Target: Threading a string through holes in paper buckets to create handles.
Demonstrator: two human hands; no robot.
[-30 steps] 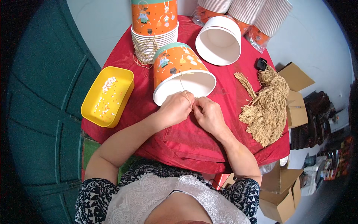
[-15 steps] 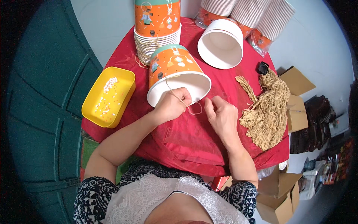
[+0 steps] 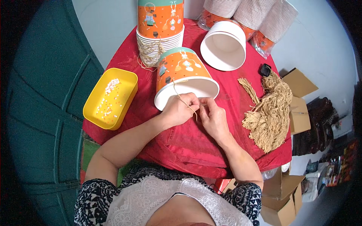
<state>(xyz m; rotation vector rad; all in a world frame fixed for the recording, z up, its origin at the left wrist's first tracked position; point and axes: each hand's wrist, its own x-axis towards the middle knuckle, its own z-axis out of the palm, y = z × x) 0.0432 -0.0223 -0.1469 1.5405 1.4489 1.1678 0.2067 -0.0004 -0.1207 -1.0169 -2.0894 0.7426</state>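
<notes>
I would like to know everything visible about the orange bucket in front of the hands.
The bucket tapers and looks like coated paper: orange outside with cartoon drawings, a green band at the narrow end, white rim and inside. It lies on its side on the red cloth, its mouth facing the picture's lower edge. A tan cord runs from its wall near the rim across the left hand. This hand and the right hand overlap the lower rim; contact is unclear.

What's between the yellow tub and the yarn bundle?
In the head view: the near bucket, string, left hand and right hand, plus red cloth.
</notes>
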